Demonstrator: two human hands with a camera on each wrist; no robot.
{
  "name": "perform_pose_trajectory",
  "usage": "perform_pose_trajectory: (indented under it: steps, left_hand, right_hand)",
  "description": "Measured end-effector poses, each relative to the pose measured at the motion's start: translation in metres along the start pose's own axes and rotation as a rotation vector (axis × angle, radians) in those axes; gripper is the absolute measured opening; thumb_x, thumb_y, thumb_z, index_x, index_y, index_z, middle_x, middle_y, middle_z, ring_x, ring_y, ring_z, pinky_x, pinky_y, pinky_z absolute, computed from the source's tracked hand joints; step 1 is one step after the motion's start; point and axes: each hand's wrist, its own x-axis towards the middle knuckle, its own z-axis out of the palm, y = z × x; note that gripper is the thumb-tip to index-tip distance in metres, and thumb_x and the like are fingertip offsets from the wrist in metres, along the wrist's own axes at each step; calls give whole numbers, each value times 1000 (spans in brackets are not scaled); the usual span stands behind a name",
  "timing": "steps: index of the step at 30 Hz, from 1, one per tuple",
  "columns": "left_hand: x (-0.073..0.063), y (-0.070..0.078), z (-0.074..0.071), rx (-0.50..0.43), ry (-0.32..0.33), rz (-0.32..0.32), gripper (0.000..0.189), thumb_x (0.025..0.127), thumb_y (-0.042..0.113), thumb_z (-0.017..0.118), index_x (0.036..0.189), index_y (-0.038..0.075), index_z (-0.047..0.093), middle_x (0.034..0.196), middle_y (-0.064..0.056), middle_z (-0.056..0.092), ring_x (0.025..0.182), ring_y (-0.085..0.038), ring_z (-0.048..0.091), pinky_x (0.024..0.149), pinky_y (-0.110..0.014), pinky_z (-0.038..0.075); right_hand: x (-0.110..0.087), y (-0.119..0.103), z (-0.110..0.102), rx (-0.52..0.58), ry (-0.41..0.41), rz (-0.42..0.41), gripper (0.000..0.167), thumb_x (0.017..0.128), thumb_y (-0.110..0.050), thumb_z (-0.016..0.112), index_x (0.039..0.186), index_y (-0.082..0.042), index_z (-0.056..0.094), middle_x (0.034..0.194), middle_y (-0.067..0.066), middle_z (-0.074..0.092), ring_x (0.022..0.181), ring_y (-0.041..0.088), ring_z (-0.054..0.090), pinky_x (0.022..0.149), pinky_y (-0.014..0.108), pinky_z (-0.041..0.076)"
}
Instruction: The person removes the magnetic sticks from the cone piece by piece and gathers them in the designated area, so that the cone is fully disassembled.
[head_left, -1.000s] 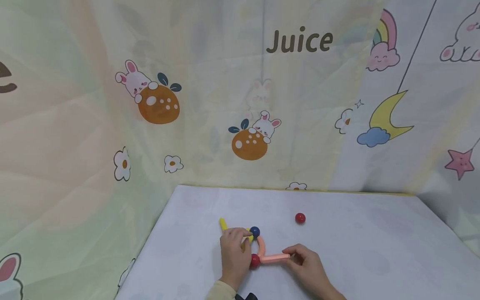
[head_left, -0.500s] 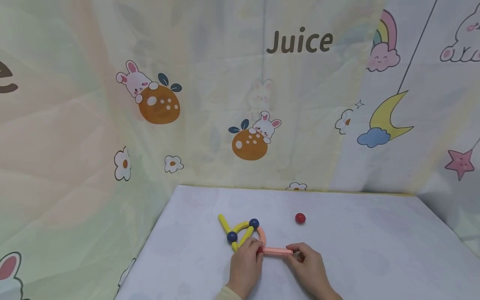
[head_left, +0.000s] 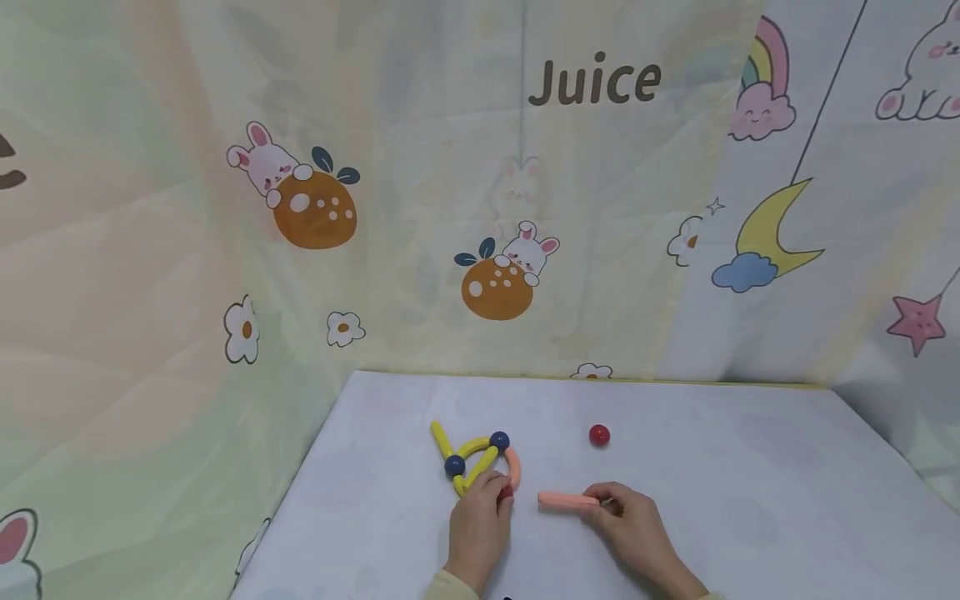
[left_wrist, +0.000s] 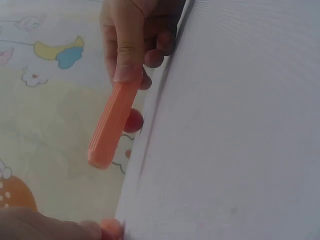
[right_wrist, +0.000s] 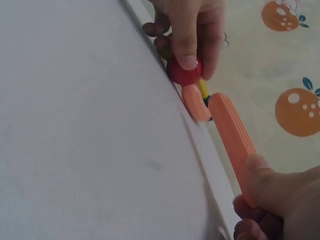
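Observation:
In the head view my left hand (head_left: pixel 478 533) pinches a red ball (right_wrist: pixel 181 75), mostly covered by the fingers there but plain in the right wrist view. A curved salmon-pink rod (head_left: pixel 513 467) runs from this ball to a blue ball (head_left: pixel 499 442). Yellow rods (head_left: pixel 441 439) and a second blue ball (head_left: pixel 454 466) make up the rest of this joined magnetic piece. My right hand (head_left: pixel 637 529) grips one end of a straight salmon-pink rod (head_left: pixel 564 501) between thumb and fingers. Its free end points at the left hand, with a gap between it and the red ball.
A loose red ball (head_left: pixel 599 435) lies farther back on the white table (head_left: pixel 750 467). Behind the table's far edge hangs a printed cloth (head_left: pixel 405 275) with rabbits, oranges and a moon.
The straight rod has come away from the red ball and moved right with the right hand. The left hand shifted from the yellow rods to the red ball; the joined piece moved slightly left and back.

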Motion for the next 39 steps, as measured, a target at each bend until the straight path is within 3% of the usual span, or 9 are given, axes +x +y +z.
perform_pose_trajectory:
  steps: [5, 10, 19, 24, 27, 32, 39]
  left_hand:
    - [1, -1, 3, -7, -32, -46, 26, 78, 12, 82, 103, 14, 73, 97, 8, 63, 79, -1, 60, 67, -19, 52]
    - [0, 0, 4, 6, -39, -53, 25, 79, 13, 81, 101, 18, 71, 93, 10, 63, 76, 1, 58, 64, -17, 50]
    - [-1, 0, 4, 11, -43, -53, 25, 79, 13, 80, 101, 18, 70, 93, 10, 64, 78, 0, 59, 65, -18, 51]
    - [0, 0, 4, 17, -53, -66, 25, 80, 15, 80, 102, 19, 69, 93, 11, 62, 77, 1, 57, 65, -19, 51]
    - [-1, 1, 4, 17, -59, -71, 25, 80, 16, 80, 102, 19, 69, 91, 11, 61, 74, 1, 54, 65, -19, 50]
    - [-1, 2, 4, 20, -68, -88, 23, 81, 19, 80, 100, 20, 69, 91, 11, 60, 72, 1, 51, 65, -19, 50]
    - [1, 2, 3, 48, -32, -91, 20, 80, 20, 80, 96, 20, 67, 92, 10, 61, 73, -1, 54, 64, -21, 50]
  right_hand:
    - [13, 13, -20, -55, 51, 10, 23, 87, -16, 74, 109, -14, 71, 97, 0, 67, 71, 12, 51, 57, 22, 41]
    - [28, 36, -46, -163, 144, -44, 23, 89, -17, 72, 112, -11, 70, 101, 6, 69, 79, 16, 57, 64, 25, 45]
    - [54, 67, -89, -245, 130, -75, 34, 94, -31, 65, 116, -5, 68, 112, 19, 67, 92, 28, 57, 74, 40, 46]
    - [72, 76, -98, -262, 75, -57, 47, 97, -42, 58, 122, -2, 64, 107, 16, 68, 84, 24, 54, 67, 34, 44]
    - [81, 78, -101, -276, 61, -43, 51, 97, -44, 56, 125, -1, 62, 108, 19, 67, 86, 28, 57, 67, 38, 46]
    - [89, 80, -101, -319, 39, -33, 42, 98, -33, 59, 125, -1, 62, 113, 24, 64, 95, 34, 58, 74, 46, 47]
    - [96, 82, -101, -370, 33, -48, 33, 98, -24, 59, 122, -3, 65, 112, 28, 62, 98, 41, 57, 78, 55, 46]
